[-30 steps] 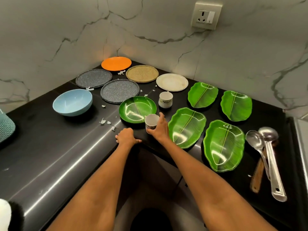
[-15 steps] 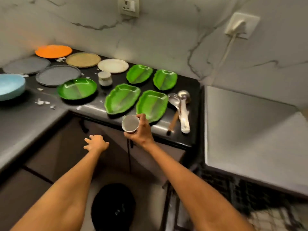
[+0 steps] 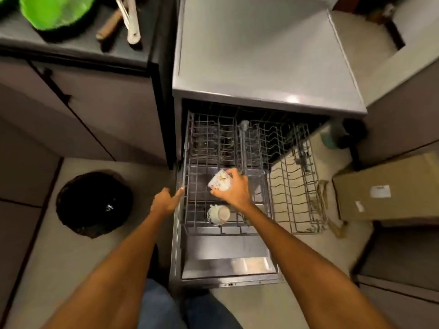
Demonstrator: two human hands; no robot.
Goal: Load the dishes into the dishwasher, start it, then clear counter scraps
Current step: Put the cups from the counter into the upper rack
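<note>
Loading cups: I am holding the cup point(image 3: 219, 181) in my right hand point(image 3: 234, 189), fingers wrapped round it, over the upper rack point(image 3: 237, 148), at 12 o'clock from the racked cup point(image 3: 218, 214). Left hand point(image 3: 166, 201) is relaxed, empty. Next I am judging it needs lowering mouth-down.

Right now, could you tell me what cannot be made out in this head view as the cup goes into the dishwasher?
- Cup: its far side and handle are hidden by the right hand.
- Loaded cup in the rack: too blurred to read its print.
- Green plate: cut off by the top edge.
- Left hand: blur hides whether its fingertip touches the rack.
- Dishwasher controls: not visible.
</note>
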